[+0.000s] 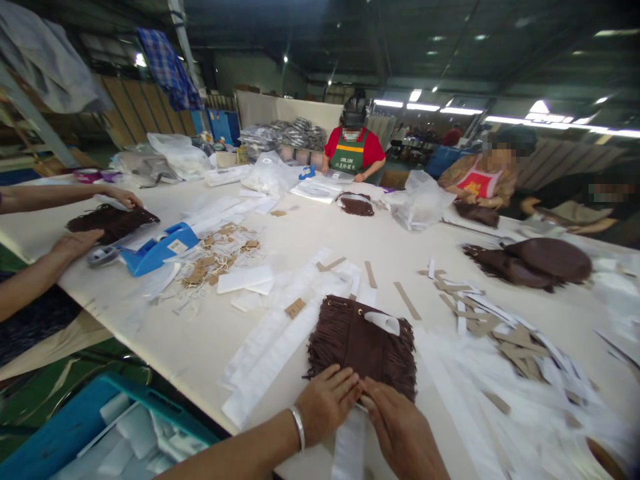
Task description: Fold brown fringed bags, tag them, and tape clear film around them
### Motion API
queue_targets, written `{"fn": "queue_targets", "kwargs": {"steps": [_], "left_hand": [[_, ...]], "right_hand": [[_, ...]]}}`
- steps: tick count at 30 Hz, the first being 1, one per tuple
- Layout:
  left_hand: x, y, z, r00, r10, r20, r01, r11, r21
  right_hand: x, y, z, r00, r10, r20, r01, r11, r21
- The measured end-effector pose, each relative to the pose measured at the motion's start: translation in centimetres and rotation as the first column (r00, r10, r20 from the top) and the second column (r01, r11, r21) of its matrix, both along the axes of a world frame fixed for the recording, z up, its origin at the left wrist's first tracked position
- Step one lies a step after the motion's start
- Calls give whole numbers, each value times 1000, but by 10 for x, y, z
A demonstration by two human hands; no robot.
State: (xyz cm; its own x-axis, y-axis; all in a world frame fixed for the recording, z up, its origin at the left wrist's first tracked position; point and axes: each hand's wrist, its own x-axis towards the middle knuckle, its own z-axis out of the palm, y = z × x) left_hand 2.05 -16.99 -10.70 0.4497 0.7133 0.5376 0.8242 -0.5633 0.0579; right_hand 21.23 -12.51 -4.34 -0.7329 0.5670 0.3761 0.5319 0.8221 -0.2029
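Observation:
A dark brown fringed bag (373, 347) lies flat on the table in front of me, with fringe along both sides and small metal eyelets near its far edge. A curled white paper piece (383, 323) sits on top of it. My left hand (325, 403), with a silver bangle at the wrist, grips the bag's near edge, fingers close together over it. Right beside it, my right hand (397, 423) is closed on the same edge, its fingertips meeting the left ones. Both thumbs are mostly hidden. Below the hands runs a white strip (349, 447).
Grey and white strips (523, 350) are heaped at right, near more brown bags (545, 260). Left are tags with strings (220, 257), a blue tape dispenser (160, 249) and a co-worker's hands (80, 243). A teal crate (115, 393) stands below the table edge. Other people work across the table.

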Motion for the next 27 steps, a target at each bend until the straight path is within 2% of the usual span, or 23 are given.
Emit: {"fn": "queue_targets", "kwargs": {"steps": [2,4,6,9,12,14,15,17,19,23,27], "left_hand": [[2,2,-1,999,7,37,-7,1000,-9],[5,4,0,997,9,75,-7,1000,-19],[8,6,2,995,19,101,-17,999,-30],[9,4,10,992,54,112,-50,998,-41],[-2,-4,25,982,35,186,-20,996,-83],[-16,-9,36,950,98,298,-50,985,-165],[-24,-10,41,917,186,354,-110,969,-222],[-38,-8,45,818,401,412,-265,899,-350],[-47,0,45,749,523,407,-343,831,-438],[-48,18,34,761,537,364,-334,805,-490],[-46,22,27,765,542,347,-353,804,-478]], "right_hand": [[-30,12,31,988,-48,-146,41,998,-55],[-67,29,47,957,-85,-277,55,992,-114],[-100,48,42,923,-135,-360,87,986,-145],[-125,74,6,884,-190,-427,182,981,-62],[-126,89,-28,847,-294,-444,324,946,-7],[-122,92,-37,853,-285,-438,326,945,21],[-121,93,-38,866,-250,-433,294,955,36],[-121,93,-35,884,-193,-427,232,972,42],[-123,94,-31,896,-172,-410,198,980,22],[-126,94,-26,935,-190,-298,191,981,-26],[-132,95,-9,964,-266,14,267,963,-32]]}}
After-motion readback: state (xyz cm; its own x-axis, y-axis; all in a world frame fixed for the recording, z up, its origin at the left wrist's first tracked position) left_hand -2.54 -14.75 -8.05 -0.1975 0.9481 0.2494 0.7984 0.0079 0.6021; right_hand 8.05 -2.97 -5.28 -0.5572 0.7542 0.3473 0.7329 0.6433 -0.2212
